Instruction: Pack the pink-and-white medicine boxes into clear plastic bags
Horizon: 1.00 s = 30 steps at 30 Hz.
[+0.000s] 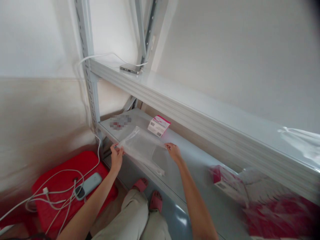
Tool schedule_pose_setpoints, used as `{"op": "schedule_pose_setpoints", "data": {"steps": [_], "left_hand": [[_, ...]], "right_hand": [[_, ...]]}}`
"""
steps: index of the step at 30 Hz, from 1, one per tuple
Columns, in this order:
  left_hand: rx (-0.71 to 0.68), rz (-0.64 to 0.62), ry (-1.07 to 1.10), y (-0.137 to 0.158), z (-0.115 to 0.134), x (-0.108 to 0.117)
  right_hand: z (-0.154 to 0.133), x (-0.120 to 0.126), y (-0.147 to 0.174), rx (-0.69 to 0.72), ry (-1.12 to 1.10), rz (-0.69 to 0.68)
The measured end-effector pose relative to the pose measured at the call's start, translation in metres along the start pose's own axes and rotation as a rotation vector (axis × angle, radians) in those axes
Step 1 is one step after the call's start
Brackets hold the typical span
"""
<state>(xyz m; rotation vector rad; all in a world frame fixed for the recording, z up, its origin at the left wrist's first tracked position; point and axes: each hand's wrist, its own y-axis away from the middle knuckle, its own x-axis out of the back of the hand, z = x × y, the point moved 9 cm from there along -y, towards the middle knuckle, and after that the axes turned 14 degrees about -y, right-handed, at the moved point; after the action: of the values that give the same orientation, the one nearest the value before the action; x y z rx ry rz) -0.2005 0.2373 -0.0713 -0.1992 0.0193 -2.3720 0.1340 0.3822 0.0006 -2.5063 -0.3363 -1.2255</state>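
A clear plastic bag (142,146) lies flat over the front part of the lower shelf (197,160). My left hand (116,156) pinches its near left corner at the shelf's front edge. At the bag's right side, my right hand (173,151) has its thumb and fingertips closed on the edge. Nothing solid shows inside the bag. Just behind it on the shelf sits a folded white and pink printed card (159,125), tilted up. A blurred-out patch (120,122) covers something at the shelf's left end.
Pink and white packs in clear plastic (272,203) fill the shelf's right end. Above, the upper shelf (190,96) carries a phone (130,68) with a white cable. A red stool (67,166) at lower left holds a power bank (88,186) and tangled cables. A grey upright post (87,66) stands left.
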Motion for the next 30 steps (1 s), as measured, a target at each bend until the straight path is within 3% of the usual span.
{"op": "schedule_pose_setpoints", "data": {"steps": [12,19,25,30], "left_hand": [[-0.026,-0.002,-0.034,-0.006,-0.008,0.003],[-0.076,0.043,-0.027,-0.017,-0.014,0.017],[-0.095,0.033,-0.057,-0.024,-0.016,0.021],[-0.111,0.026,-0.038,-0.025,-0.01,0.02]], "right_hand": [[-0.005,0.001,0.012,0.006,0.032,0.015],[-0.048,0.022,0.061,0.046,0.25,0.201],[-0.091,-0.02,0.127,0.045,0.22,0.054],[-0.103,-0.032,0.144,0.006,0.239,0.058]]}}
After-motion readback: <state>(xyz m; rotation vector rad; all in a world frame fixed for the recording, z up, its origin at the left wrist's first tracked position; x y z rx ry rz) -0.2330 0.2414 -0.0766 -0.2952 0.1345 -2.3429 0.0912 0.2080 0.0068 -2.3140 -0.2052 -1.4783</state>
